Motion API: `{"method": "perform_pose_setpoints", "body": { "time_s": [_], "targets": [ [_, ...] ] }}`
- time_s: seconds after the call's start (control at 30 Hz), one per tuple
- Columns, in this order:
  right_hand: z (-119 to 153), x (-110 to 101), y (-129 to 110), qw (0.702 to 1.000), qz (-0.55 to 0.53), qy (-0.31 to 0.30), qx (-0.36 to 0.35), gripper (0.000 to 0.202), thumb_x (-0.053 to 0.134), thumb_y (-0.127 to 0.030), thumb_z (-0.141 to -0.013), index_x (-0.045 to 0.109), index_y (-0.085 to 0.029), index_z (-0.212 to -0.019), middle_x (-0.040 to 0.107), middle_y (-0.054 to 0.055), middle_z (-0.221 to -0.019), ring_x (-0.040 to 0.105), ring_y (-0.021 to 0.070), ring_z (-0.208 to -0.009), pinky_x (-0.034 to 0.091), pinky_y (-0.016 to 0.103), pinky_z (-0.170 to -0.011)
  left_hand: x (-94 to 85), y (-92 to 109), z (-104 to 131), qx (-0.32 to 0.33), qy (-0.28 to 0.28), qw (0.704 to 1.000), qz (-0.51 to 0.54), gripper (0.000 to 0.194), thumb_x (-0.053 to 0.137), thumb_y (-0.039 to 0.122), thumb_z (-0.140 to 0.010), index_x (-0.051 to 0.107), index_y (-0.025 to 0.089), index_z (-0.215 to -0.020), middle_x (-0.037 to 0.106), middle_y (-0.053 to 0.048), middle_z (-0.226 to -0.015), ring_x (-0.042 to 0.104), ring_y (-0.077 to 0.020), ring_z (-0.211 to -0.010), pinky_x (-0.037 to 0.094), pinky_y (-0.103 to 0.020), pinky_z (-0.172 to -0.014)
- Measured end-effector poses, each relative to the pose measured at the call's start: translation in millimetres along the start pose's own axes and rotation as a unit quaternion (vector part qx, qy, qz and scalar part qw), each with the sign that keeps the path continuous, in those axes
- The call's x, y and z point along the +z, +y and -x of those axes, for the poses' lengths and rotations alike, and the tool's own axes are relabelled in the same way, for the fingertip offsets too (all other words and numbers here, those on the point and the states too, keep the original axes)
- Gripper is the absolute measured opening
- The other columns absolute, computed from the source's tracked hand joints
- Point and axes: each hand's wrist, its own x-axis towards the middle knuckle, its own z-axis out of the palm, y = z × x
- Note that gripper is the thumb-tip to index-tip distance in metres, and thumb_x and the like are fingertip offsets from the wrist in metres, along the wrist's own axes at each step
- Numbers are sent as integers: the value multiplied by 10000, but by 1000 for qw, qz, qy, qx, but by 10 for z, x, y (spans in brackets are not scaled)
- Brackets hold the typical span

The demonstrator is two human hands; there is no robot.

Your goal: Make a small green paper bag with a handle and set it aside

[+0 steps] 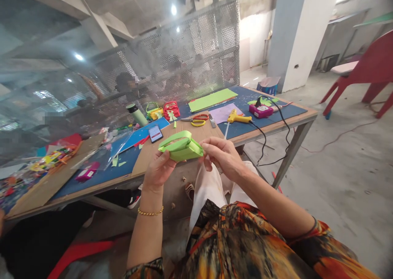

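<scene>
A small light-green bag with a strap handle (181,148), seemingly made of foam sheet or felt, is held up above my lap, just off the table's front edge. My left hand (160,167) is closed around its left end, thumb on the near side. At the right end, my right hand (222,154) pinches the bag's corner between thumb and fingers. On the table beyond lie scissors (199,120) with red and yellow handles and a yellow glue gun (238,117), its glue stick poking out the back.
The blue-topped table (294,111) holds a phone (155,134), a green bottle (137,114), little yellow and red bags (171,110), green sheets (213,100) and a magenta box (260,110) with black cords. A perforated metal screen (208,57) stands behind. A red chair (365,72) is at right.
</scene>
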Motion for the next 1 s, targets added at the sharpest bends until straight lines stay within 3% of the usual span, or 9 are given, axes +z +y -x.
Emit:
{"method": "perform_pose_setpoints", "body": {
  "time_s": [0.23, 0.4, 0.47, 0.57, 0.63, 0.73, 0.9, 1.0],
  "targets": [
    [-15, -4, -20, 996, 82, -27, -6, 500, 791, -673, -763, 630, -201, -734, 612, -38, -548, 507, 85, -424, 408, 220, -443, 53, 28, 24, -2, -15, 1000, -14, 393, 942, 381, -765, 825, 169, -1075, 825, -129, -1148, 790, -272, -932, 648, -306, -667],
    [-13, -92, 29, 989, 142, 3, -32, 561, 653, -751, -875, 591, -213, -729, 621, -23, -579, 536, 103, -465, 427, 233, -466, 48, 17, 26, -7, 21, 1000, -17, 370, 937, 365, -762, 815, 174, -1054, 814, -141, -1189, 758, -352, -1138, 677, -432, -847],
    [-32, -162, 52, 977, 201, -5, -77, 575, 613, -770, -905, 652, -201, -833, 697, 12, -703, 645, 139, -628, 499, 243, -557, 60, 11, 32, -17, 40, 999, -33, 401, 951, 385, -739, 811, 160, -1040, 821, -143, -1127, 751, -365, -1149, 676, -450, -871],
    [-76, -254, 126, 969, 204, -64, -121, 655, 705, -766, -852, 692, -195, -1171, 772, 89, -1101, 724, 213, -984, 604, 304, -768, 120, 13, 54, -34, 40, 996, -70, 425, 960, 440, -713, 803, 157, -989, 818, -121, -1016, 773, -347, -1041, 680, -382, -734],
    [-93, -294, 202, 978, 159, -82, -104, 695, 774, -713, -829, 653, -209, -1292, 758, 105, -1201, 730, 233, -1017, 637, 334, -768, 178, 24, 66, -39, 30, 993, -104, 430, 940, 470, -730, 790, 153, -979, 800, -105, -980, 772, -309, -946, 651, -315, -623],
    [-93, -342, 313, 992, 102, -41, -54, 610, 841, -597, -825, 663, -240, -1287, 775, 70, -1097, 744, 226, -900, 652, 327, -648, 240, 40, 69, -35, 27, 986, -160, 471, 905, 521, -761, 753, 147, -1003, 746, -62, -929, 731, -221, -823, 613, -261, -560],
    [-103, -470, 420, 999, 28, 27, -34, 502, 899, -514, -785, 749, -258, -1190, 788, 50, -1055, 766, 245, -894, 695, 376, -678, 235, -9, 156, 41, 42, 979, -193, 662, 824, 668, -804, 666, 152, -1188, 703, -70, -1022, 718, -184, -842, 653, -290, -651],
    [-111, -554, 447, 999, -11, 27, -38, 472, 913, -515, -764, 782, -252, -1133, 793, 64, -1126, 770, 239, -862, 704, 380, -628, 253, -103, 326, 158, 110, 943, -270, 509, 714, 591, -946, 645, 166, -1219, 713, -106, -1097, 736, -185, -905, 651, -292, -734]
  ]
}}
